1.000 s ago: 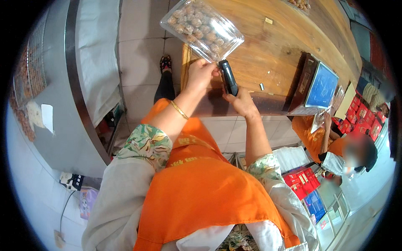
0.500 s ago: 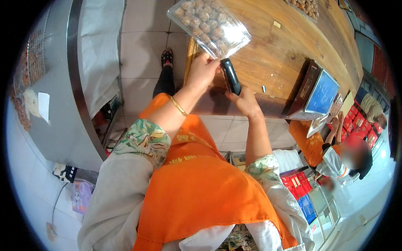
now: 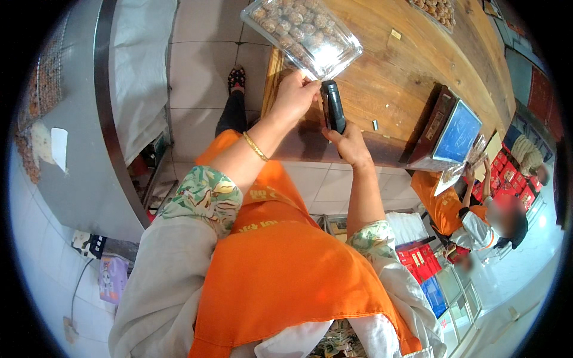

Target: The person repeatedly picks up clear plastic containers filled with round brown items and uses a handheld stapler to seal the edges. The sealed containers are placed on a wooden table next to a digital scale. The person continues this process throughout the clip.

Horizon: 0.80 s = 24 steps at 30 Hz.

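Observation:
A clear plastic tray [image 3: 327, 55] of round brown balls is tilted over the left end of the wooden table. My left hand [image 3: 293, 98] pinches its near corner between thumb and fingers. Wrapped around a black stapler [image 3: 333, 106], my right hand [image 3: 352, 145] holds it upright at the table's near edge. The stapler's head is at or just beside the tray corner, close to my left fingertips; I cannot tell if its jaws are on the plastic. Whether the balls are nuts or sweets is not clear.
On the wooden table [image 3: 412, 77] lie a yellow scrap [image 3: 396, 34] and a small silver cylinder [image 3: 375, 125]. A blue-topped box [image 3: 456, 131] stands at the right, and another tray of brown balls [image 3: 436, 11] at the far side. A co-worker [image 3: 441, 206] is beyond, beside red packages [image 3: 507, 170].
The tray, my left hand and the stapler's head have shifted slightly right. The stapler stands a little more upright. The co-worker's hands have moved a little.

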Motion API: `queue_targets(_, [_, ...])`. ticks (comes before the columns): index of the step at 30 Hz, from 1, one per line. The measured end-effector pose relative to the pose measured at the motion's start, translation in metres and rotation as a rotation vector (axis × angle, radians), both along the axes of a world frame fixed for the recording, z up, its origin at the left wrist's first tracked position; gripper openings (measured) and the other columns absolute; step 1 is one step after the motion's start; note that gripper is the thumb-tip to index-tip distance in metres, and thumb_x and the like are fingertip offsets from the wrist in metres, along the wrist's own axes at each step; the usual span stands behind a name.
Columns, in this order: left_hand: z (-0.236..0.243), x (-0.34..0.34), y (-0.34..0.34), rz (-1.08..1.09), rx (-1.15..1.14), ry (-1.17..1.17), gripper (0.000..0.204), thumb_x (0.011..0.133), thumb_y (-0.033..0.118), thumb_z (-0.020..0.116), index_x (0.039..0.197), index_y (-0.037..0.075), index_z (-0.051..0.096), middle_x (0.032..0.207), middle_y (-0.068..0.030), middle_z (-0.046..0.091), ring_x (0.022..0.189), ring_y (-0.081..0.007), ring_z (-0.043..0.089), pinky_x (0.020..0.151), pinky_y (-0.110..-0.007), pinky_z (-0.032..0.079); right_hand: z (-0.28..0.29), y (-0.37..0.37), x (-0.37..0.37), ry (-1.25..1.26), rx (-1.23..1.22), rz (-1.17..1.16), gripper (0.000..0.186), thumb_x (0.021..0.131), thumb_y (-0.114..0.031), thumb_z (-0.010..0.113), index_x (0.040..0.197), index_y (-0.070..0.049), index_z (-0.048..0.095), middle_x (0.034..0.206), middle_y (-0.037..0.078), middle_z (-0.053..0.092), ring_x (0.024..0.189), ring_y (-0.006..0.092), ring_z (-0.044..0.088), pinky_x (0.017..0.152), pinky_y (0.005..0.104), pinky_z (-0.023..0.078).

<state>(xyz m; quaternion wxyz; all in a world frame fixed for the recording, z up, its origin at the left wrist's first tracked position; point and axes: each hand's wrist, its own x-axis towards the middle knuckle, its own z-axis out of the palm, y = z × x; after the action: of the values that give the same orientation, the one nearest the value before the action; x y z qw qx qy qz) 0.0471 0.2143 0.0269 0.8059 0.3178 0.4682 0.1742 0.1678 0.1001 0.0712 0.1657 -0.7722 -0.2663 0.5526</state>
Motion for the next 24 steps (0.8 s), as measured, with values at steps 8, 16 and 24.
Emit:
queue_targets(8, [-0.004,-0.002,0.002,0.008,-0.008,-0.024,0.010,0.083,0.013,0.054,0.080,0.004,0.053,0.070,-0.0018,0.053,0.063,-0.0083,0.049,0.058,-0.021,0.041,0.003,0.006,0.004,-0.033,-0.001,0.043,0.021,0.073,-0.014,0.059,0.088,0.000,0.058,0.073,0.001,0.054,0.067,0.0113,0.047,0.061,0.0245,0.039])
queue_targets(16, [-0.001,0.002,0.003,-0.038,-0.013,0.026,0.009,0.083,0.012,0.054,0.083,0.004,0.054,0.072,-0.0009,0.054,0.064,-0.0078,0.049,0.059,-0.021,0.041,0.004,0.000,0.010,0.077,-0.003,-0.058,0.027,0.073,-0.020,0.062,0.085,0.003,0.054,0.063,0.004,0.049,0.057,0.0149,0.044,0.053,0.0293,0.038])
queue_targets(24, [-0.003,0.003,0.002,-0.056,0.041,0.026,0.009,0.083,0.011,0.054,0.083,0.002,0.055,0.071,-0.0006,0.055,0.063,-0.0083,0.050,0.057,-0.022,0.041,-0.002,0.003,0.016,0.064,-0.070,0.002,0.028,0.072,-0.020,0.061,0.086,0.003,0.055,0.066,0.004,0.050,0.058,0.0135,0.045,0.053,0.0270,0.037])
